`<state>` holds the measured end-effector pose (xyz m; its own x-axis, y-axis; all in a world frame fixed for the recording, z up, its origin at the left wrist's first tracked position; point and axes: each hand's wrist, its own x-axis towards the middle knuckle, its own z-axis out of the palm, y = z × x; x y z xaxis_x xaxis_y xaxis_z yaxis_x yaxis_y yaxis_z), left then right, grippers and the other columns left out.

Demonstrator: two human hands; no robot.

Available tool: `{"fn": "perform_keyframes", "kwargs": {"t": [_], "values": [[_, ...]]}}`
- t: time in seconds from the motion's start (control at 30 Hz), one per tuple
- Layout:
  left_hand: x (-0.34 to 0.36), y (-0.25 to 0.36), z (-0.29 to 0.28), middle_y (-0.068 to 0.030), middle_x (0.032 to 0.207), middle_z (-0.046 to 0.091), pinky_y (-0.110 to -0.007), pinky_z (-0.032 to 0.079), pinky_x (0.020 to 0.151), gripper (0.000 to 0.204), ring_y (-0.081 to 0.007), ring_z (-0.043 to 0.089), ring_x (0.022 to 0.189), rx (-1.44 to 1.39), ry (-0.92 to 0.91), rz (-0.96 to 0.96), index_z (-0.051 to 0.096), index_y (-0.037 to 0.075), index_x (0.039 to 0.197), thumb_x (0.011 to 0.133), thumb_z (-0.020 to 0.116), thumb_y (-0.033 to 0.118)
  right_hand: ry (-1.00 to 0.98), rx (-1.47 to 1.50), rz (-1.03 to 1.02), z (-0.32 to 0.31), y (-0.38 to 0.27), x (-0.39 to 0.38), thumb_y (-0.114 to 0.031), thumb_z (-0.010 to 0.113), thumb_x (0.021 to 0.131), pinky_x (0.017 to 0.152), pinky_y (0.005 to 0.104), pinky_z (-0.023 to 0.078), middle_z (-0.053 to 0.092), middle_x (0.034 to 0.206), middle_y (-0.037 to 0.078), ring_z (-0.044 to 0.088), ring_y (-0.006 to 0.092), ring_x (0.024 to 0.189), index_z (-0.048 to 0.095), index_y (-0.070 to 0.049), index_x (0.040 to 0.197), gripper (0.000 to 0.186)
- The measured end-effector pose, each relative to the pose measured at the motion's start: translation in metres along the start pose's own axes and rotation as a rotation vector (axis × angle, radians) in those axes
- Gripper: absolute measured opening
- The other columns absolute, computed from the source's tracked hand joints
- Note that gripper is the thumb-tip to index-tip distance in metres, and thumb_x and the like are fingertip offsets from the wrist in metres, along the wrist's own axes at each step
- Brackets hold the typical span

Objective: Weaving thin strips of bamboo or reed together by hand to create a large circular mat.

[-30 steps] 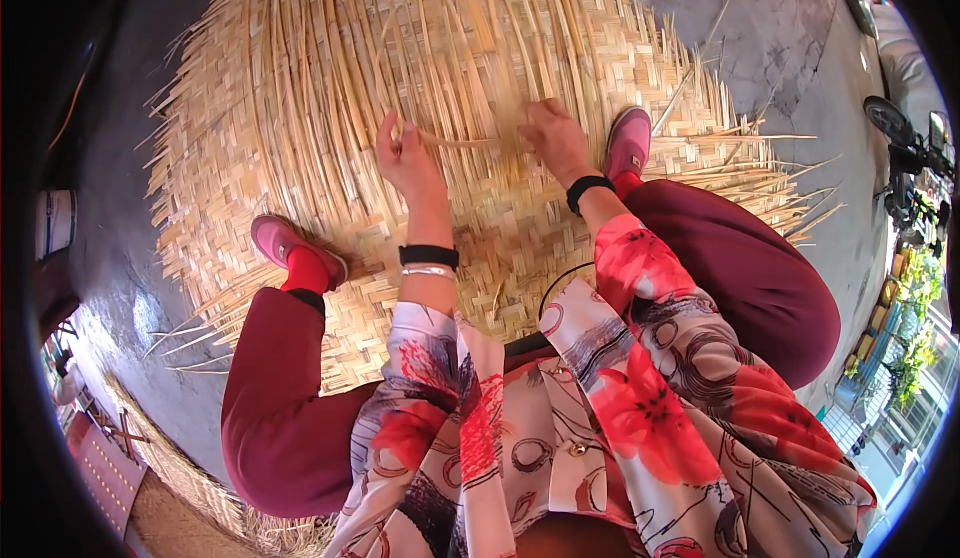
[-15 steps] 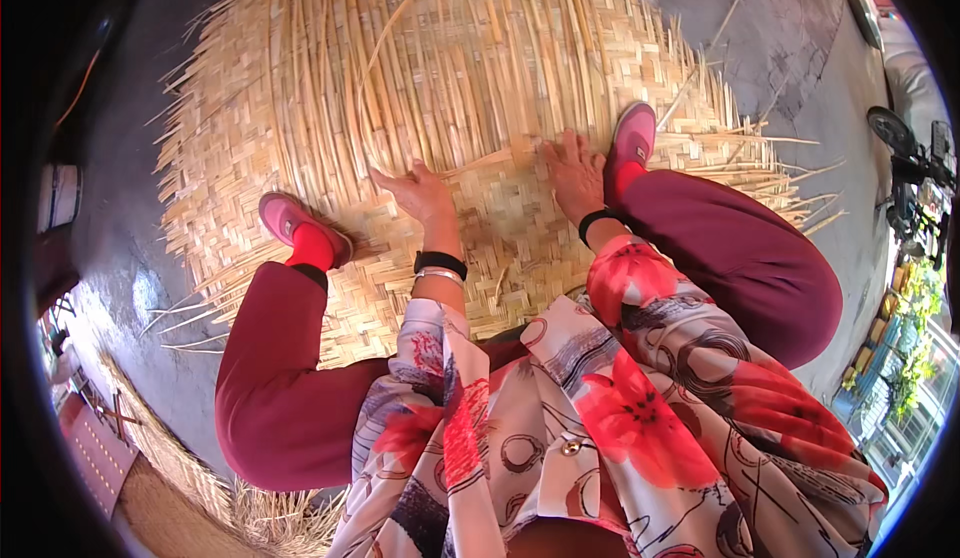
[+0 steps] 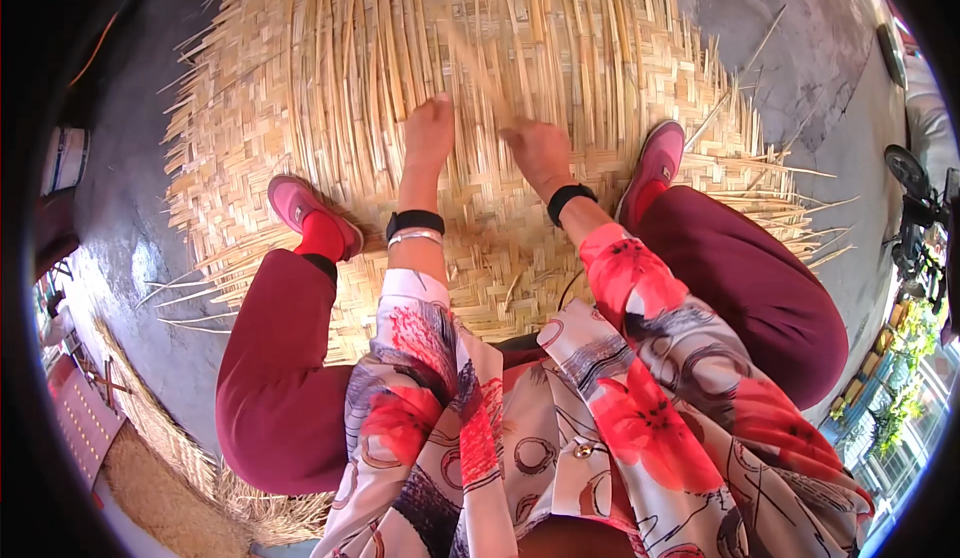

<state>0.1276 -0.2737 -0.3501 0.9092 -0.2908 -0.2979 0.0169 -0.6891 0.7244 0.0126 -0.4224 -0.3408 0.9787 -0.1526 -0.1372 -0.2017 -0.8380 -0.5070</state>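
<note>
A large mat (image 3: 480,228) of pale split-cane strips, woven in a diagonal pattern, lies under me. Long loose strips (image 3: 340,68) run away from me over its far half. My right hand (image 3: 540,153) is closed on a strip (image 3: 478,70) that slants up to the left, smeared by motion. Left of it, my left hand (image 3: 429,136) is curled closed over the ends of the upright strips. Whatever its fingers hold is hidden. Both wrists wear dark bands. My pink shoes (image 3: 303,206) rest on the mat, one on each side of my hands.
Grey floor (image 3: 130,168) surrounds the mat, whose ragged strip ends (image 3: 790,193) stick out at the sides. More woven matting (image 3: 175,488) lies at lower left. At the right edge stand a dark wheeled vehicle (image 3: 908,183) and green plants (image 3: 895,398).
Both hands have moved farther away from me. Their fingers, spread over the mat before, are now closed. A strip is now in my right hand, slanting above the others.
</note>
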Motion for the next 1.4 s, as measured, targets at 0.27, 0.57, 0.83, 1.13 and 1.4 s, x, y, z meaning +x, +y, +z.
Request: {"fn": "perform_keyframes", "kwargs": {"t": [0.27,0.57,0.83,1.13,1.4], "values": [[0.049,0.042,0.071,-0.0188,0.085,0.066,-0.041,0.052,0.076,0.032,-0.0339,0.064,0.090,0.370,-0.175,0.154,0.065,0.001,0.088,0.076,0.067,0.030,0.461,0.500,0.526,0.000,0.003,-0.007,-0.017,0.065,0.080,0.048,0.0393,0.036,0.048,0.054,0.015,0.046,0.0285,0.051,0.050,-0.001,0.068,0.025],[0.060,0.022,0.075,-0.0195,0.075,0.065,-0.038,0.051,0.068,0.036,-0.0291,0.065,0.074,0.228,-0.235,0.081,0.068,0.000,0.084,0.068,0.075,0.031,0.390,0.473,0.421,0.004,0.014,-0.001,-0.013,0.062,0.083,0.049,0.0417,0.040,0.052,0.057,0.019,0.054,0.0386,0.055,0.049,-0.003,0.077,0.018],[-0.018,0.086,0.002,-0.0176,0.064,0.059,-0.042,0.046,0.060,0.044,-0.0340,0.059,0.063,0.120,-0.416,0.258,0.060,-0.002,0.076,0.072,0.074,0.040,0.352,0.158,-0.054,0.001,0.037,0.019,-0.018,0.061,0.081,0.058,0.0400,0.049,0.063,0.082,0.012,0.062,0.0323,0.069,0.055,-0.008,0.092,0.016],[-0.028,0.058,-0.018,-0.0078,0.085,0.068,-0.042,0.046,0.078,0.034,-0.0288,0.064,0.083,0.370,-0.045,0.895,0.066,0.004,0.089,0.071,0.074,0.031,-0.149,0.263,-0.081,-0.001,0.011,0.003,-0.012,0.057,0.080,0.067,0.0402,0.049,0.064,0.082,0.016,0.061,0.0343,0.076,0.062,-0.002,0.084,0.012],[-0.026,0.020,-0.007,-0.0070,0.064,0.067,-0.034,0.053,0.068,0.023,-0.0216,0.069,0.068,0.522,-0.819,0.072,0.065,0.002,0.075,0.086,0.059,0.022,0.280,0.150,0.132,-0.012,0.057,-0.040,0.009,0.055,0.067,0.085,0.0365,0.045,0.060,0.104,0.015,0.057,0.0327,0.093,0.067,-0.010,0.101,0.040]]}}
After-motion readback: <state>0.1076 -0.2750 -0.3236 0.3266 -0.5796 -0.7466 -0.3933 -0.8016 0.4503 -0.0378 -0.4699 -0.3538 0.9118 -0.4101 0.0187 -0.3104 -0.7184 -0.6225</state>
